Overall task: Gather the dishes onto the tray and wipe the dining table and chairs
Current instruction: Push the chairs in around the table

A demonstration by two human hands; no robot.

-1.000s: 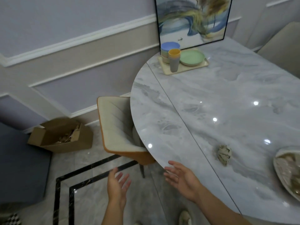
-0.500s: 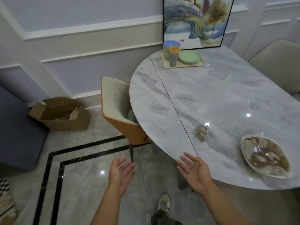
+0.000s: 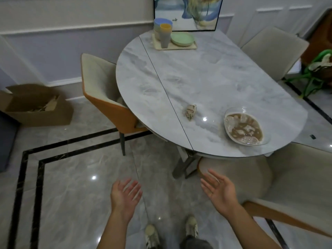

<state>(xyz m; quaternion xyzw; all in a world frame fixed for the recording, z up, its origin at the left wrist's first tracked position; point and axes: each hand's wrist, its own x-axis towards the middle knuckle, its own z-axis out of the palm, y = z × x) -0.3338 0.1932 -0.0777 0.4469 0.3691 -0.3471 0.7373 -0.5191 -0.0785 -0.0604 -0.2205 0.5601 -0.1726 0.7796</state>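
We find both hands, left and right, spread and empty; tray loaded, soiled bowl ungathered (wiping apparently outstanding).

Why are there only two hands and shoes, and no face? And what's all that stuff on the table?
The camera sits on a person's head and looks down, so you see what they see. Those are their own left hand and right hand, both open and holding nothing, above the floor. Ahead is a grey marble table. At its far end a tray carries a green plate and cups. Nearer lie a crumpled wad and a glass bowl of brownish leftovers. A chair stands at the left.
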